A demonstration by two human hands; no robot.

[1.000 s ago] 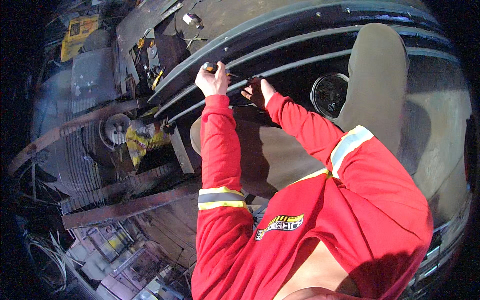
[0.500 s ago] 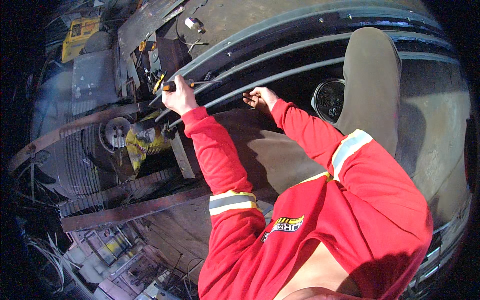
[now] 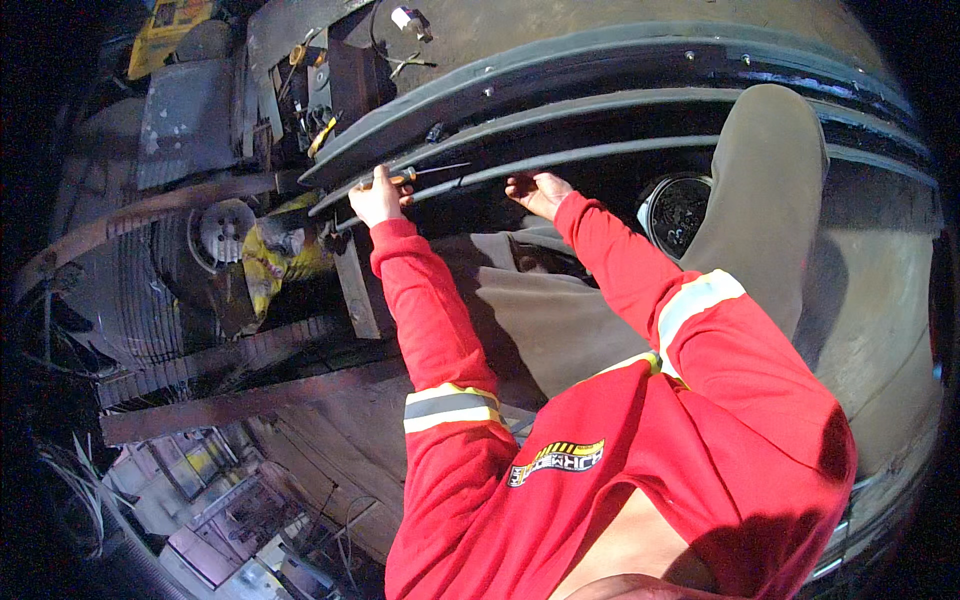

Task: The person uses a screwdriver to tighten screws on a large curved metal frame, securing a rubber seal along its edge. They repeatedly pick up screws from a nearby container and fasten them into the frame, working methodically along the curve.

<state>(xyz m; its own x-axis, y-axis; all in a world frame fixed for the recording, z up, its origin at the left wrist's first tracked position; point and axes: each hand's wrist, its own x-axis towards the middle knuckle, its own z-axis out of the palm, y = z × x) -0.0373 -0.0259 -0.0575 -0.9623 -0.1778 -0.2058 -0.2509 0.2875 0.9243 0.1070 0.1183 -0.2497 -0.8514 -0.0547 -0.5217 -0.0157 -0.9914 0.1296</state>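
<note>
My left hand [image 3: 378, 202] is closed around the orange-and-black handle of a screwdriver [image 3: 402, 177]. Its thin metal shaft points right, over the long dark steel rails [image 3: 590, 106]. Just right of the tip, beside the nearest rail edge, is my right hand [image 3: 541, 194]. Its thumb and fingers are drawn together; whatever they may hold is too small to make out. A small dark piece [image 3: 434, 132] sits on the rails above the screwdriver. Bolt heads [image 3: 690, 56] dot the far rail.
A round dark-topped tin [image 3: 680, 214] stands beside my trousered knee [image 3: 770, 170]. Left of the rails lie a yellow crumpled wrapper [image 3: 268, 262], a metal disc [image 3: 228, 234] and a rusty beam [image 3: 250, 400]. Several tools [image 3: 315, 85] lie at the upper left.
My left hand has shifted slightly right and down, with the screwdriver now lying across the rails toward my right hand. The right hand stays in its pinch. The whole view has shifted a little.
</note>
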